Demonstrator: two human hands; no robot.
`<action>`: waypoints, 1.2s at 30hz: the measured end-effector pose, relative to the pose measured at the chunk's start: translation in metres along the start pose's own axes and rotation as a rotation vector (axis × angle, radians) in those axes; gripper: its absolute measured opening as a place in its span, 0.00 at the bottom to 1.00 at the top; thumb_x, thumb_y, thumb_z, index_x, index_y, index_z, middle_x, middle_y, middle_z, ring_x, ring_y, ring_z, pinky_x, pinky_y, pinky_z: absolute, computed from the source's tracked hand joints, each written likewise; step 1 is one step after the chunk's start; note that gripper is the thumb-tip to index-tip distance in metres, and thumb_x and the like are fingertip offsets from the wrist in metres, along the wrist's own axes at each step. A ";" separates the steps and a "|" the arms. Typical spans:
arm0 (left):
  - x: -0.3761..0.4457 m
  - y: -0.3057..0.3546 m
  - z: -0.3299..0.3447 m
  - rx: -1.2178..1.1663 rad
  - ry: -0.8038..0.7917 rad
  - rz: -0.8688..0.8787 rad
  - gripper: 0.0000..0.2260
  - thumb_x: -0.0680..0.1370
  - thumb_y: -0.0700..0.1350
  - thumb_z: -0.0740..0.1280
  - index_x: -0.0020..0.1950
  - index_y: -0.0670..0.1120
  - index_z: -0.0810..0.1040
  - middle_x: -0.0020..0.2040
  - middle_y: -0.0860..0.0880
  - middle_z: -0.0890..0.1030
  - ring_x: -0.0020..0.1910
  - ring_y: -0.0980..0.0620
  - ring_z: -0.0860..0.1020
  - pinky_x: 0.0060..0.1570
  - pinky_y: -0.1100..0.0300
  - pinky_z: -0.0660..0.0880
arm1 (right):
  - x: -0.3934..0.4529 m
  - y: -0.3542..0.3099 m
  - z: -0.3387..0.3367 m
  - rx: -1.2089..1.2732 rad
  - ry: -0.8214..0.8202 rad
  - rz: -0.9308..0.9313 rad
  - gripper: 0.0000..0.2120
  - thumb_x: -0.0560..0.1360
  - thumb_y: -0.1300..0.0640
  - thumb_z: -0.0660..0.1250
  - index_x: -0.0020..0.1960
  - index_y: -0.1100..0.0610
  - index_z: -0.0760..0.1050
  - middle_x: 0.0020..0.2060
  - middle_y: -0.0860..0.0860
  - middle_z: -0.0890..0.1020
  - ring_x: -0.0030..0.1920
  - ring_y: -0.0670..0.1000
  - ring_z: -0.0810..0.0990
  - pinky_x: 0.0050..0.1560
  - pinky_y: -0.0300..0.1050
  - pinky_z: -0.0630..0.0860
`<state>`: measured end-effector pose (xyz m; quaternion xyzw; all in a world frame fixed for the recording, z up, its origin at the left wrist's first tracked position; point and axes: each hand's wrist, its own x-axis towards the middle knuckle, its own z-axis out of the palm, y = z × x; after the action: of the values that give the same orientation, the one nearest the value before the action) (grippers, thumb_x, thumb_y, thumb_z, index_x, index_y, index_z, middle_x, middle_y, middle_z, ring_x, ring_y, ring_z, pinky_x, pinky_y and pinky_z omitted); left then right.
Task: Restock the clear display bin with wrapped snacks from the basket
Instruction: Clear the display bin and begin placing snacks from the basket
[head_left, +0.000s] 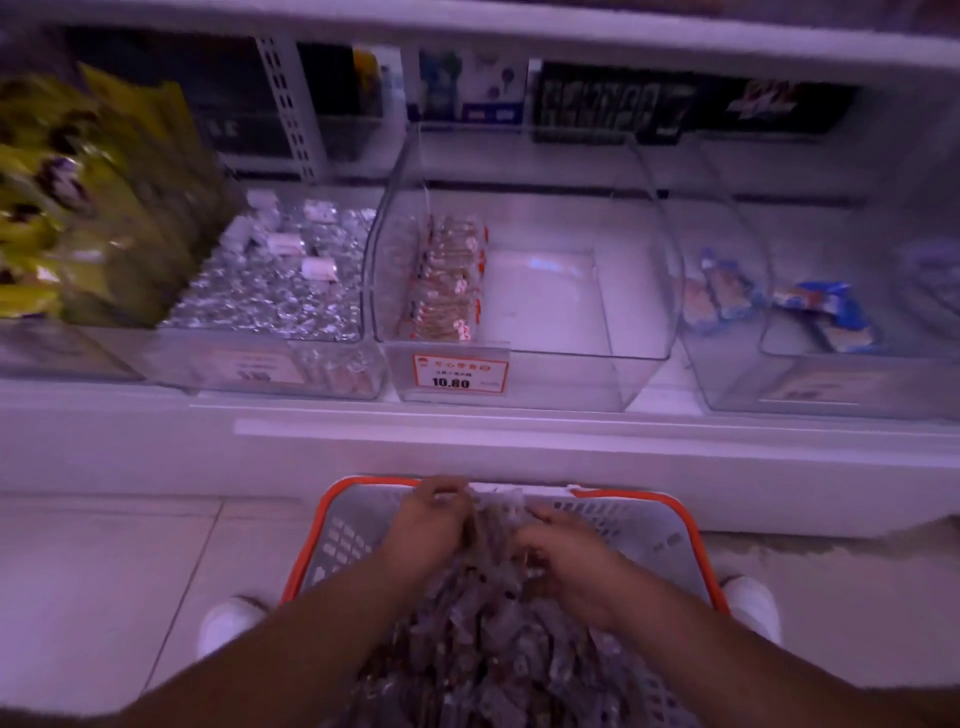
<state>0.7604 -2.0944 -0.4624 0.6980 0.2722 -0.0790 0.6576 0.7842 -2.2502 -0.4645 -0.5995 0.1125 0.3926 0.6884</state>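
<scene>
i'm looking down at a grey basket (670, 540) with an orange rim, standing on the floor below the shelf, heaped with small wrapped snacks (498, 649). my left hand (431, 525) and right hand (566, 561) are both down in the pile near the basket's far edge, close together, with a bunch of wrappers between them. the left hand's fingers look curled around that bunch; the right hand's fingers also seem curled into the wrappers, though the blur keeps me from telling just how they grip. up on the shelf sits the clear display bin (644, 291), with one neat row of the same wrapped snacks along its left wall and the rest of its floor bare. a price tag (460, 375) reading 10.80 is fixed to its front. to its left is a bin of silver foil sweets (275, 291); to its right a bin with blue packets (826, 312). a white shoe (228, 623) shows on each side of the basket.
</scene>
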 end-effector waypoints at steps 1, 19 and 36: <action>-0.015 0.014 -0.005 -0.075 -0.040 -0.018 0.08 0.81 0.38 0.64 0.51 0.33 0.80 0.37 0.41 0.80 0.30 0.54 0.77 0.30 0.64 0.72 | -0.016 -0.013 0.006 0.021 -0.028 -0.026 0.13 0.72 0.71 0.62 0.53 0.63 0.81 0.41 0.59 0.82 0.33 0.52 0.81 0.30 0.40 0.75; -0.036 0.078 -0.011 -0.571 -0.242 -0.155 0.18 0.75 0.30 0.66 0.63 0.43 0.78 0.43 0.37 0.85 0.36 0.43 0.84 0.33 0.54 0.79 | -0.048 -0.075 0.013 -0.073 0.084 -0.332 0.19 0.69 0.71 0.73 0.57 0.57 0.80 0.49 0.59 0.86 0.51 0.61 0.85 0.56 0.59 0.80; -0.025 0.076 -0.021 -0.585 -0.096 -0.074 0.14 0.73 0.33 0.70 0.58 0.42 0.80 0.50 0.37 0.85 0.39 0.42 0.84 0.35 0.50 0.81 | -0.043 -0.078 0.008 -0.337 0.125 -0.523 0.09 0.74 0.63 0.72 0.54 0.55 0.81 0.47 0.51 0.87 0.53 0.52 0.85 0.54 0.47 0.80</action>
<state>0.7708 -2.0797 -0.3820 0.4640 0.2773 -0.0539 0.8396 0.8060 -2.2579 -0.3781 -0.7366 -0.0697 0.1777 0.6488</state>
